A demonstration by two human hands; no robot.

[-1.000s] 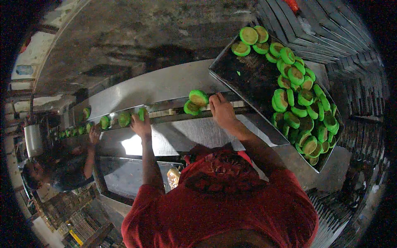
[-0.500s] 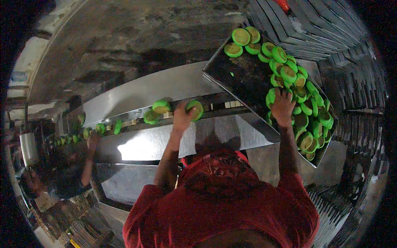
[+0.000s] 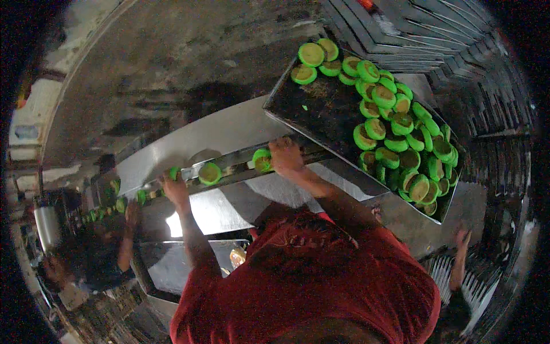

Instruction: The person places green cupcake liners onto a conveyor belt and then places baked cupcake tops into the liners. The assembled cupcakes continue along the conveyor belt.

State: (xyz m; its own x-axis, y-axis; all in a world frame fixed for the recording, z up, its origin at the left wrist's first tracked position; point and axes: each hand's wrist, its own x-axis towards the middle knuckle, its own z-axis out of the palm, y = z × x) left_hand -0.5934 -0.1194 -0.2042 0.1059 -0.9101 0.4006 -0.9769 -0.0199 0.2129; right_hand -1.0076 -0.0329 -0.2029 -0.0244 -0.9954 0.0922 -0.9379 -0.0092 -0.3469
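Note:
My left hand [image 3: 175, 188] is closed around a small round green bun [image 3: 173, 172] over the narrow conveyor channel. On its right, a loose green bun with a brown flat face [image 3: 209, 173] lies in the channel. Farther right, my right hand [image 3: 287, 158] curls its fingers at the edge of another green bun [image 3: 262, 160], which its thumb side touches; part of the grip is hidden. Beyond that hand, a dark tray [image 3: 321, 109] sits tilted across the channel's end, with many similar buns heaped along its right side.
Shiny metal guards [image 3: 229, 129] flank the channel. A co-worker's hand [image 3: 132, 213] is at the line on the left, near more green buns. Another person's arm [image 3: 458, 258] shows at the lower right. Stacked dark trays [image 3: 412, 28] stand at the upper right.
My right hand has left the heaped buns in the tray and moved left to the channel. My left hand has moved left along the channel. Another person's arm has appeared at the lower right.

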